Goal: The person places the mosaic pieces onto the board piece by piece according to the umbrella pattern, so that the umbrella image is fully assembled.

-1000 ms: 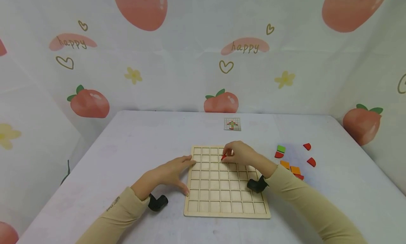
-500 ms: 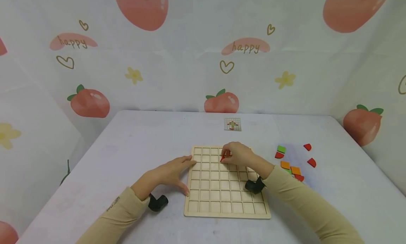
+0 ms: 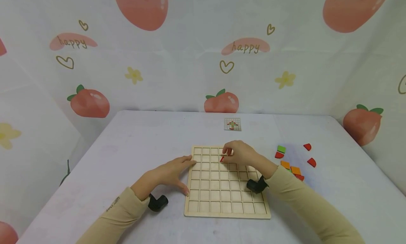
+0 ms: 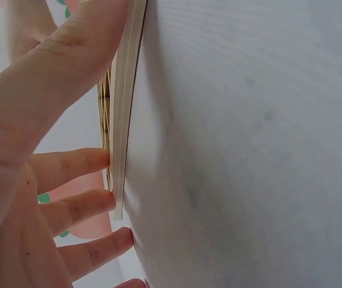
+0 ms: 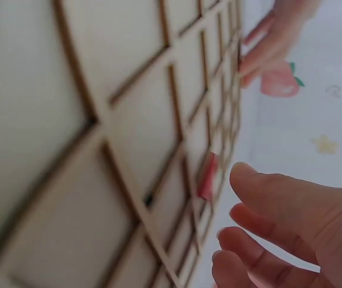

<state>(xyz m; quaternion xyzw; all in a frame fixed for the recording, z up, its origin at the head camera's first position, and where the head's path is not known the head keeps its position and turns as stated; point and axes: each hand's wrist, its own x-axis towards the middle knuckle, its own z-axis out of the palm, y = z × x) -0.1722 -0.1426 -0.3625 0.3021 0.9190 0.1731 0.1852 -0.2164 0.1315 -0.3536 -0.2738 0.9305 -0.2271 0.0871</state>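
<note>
A wooden grid board (image 3: 210, 194) lies flat on the table. My left hand (image 3: 172, 171) rests at its left edge with spread fingers; in the left wrist view, extended fingertips (image 4: 93, 157) touch the board's side. A small red piece (image 3: 222, 159) sits in a cell near the top middle, partly hidden by my right hand (image 3: 241, 154). In the right wrist view, the red piece (image 5: 207, 177) lies in its cell, with the right thumb and loosely bent fingers just apart from it.
Right of the board lie a green square (image 3: 281, 148), orange squares (image 3: 285, 164) and several red quarter-round pieces (image 3: 312, 162). Behind the board is a small pattern card (image 3: 232, 124). Black wrist cameras (image 3: 158, 203) hang below both cuffs.
My right hand has let go of the red piece and drawn back slightly to the right. The red piece stays in the cell. My left hand has not moved.
</note>
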